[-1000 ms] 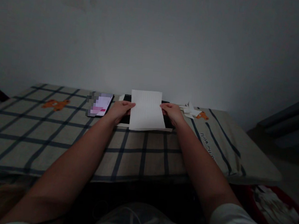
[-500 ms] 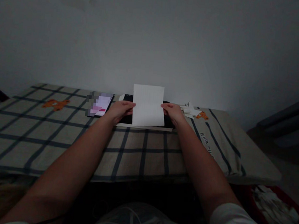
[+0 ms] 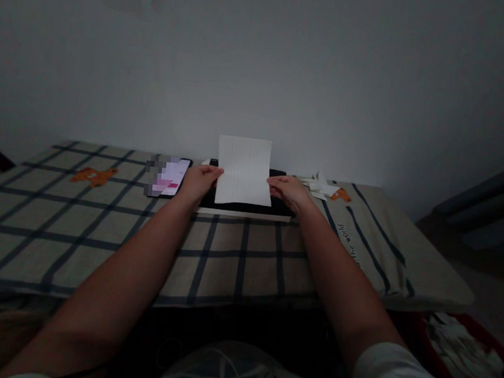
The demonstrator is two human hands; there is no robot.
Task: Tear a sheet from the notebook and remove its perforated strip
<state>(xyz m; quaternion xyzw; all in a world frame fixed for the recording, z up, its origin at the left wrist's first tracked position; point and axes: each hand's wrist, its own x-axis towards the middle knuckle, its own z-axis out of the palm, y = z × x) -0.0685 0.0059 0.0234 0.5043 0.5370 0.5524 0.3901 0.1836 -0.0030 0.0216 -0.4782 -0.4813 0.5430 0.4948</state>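
Observation:
A sheet of lined white paper (image 3: 244, 170) is held up in front of me, tilted, by its two side edges. My left hand (image 3: 202, 183) pinches its left edge between thumb and fingers. On the opposite edge, my right hand (image 3: 290, 192) has the same kind of pinch. Below and behind the sheet lies a black-covered book or pad (image 3: 250, 208) with a pale front edge; the sheet hides much of it.
Left of my hands lies a phone (image 3: 170, 185) with its screen lit. Torn paper scraps (image 3: 321, 186) sit to the right. A checked cloth (image 3: 237, 252) covers the table, against a grey wall (image 3: 262, 66). At lower right, a red container (image 3: 475, 355) holds crumpled pale material.
The sheet has moved slightly left and up, uncovering more of the black cover near its front edge. Both hands keep their pinch on it.

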